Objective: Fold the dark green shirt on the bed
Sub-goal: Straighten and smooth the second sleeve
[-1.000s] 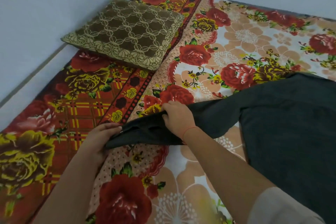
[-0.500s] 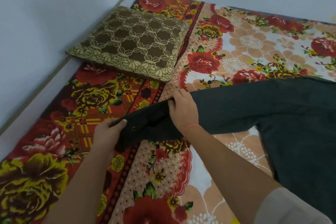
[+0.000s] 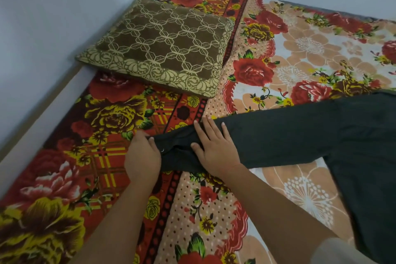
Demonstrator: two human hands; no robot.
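Shirt sleeve (image 3: 278, 135) now flat mid-frame; your right hand (image 3: 214, 148) switched from grip to flat-fingered press, left hand (image 3: 142, 156) still pinches cuff (image 3: 168, 156). Prob ready to fold inward.

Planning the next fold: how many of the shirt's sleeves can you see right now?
1. The sleeve runs left from the dark green shirt across the bed; the left hand grips its cuff, the right hand lies flat on it. A second may be hidden off-frame right.

Pale beige sleeve (image 3: 342, 252) at the right upper arm, forearms bare.
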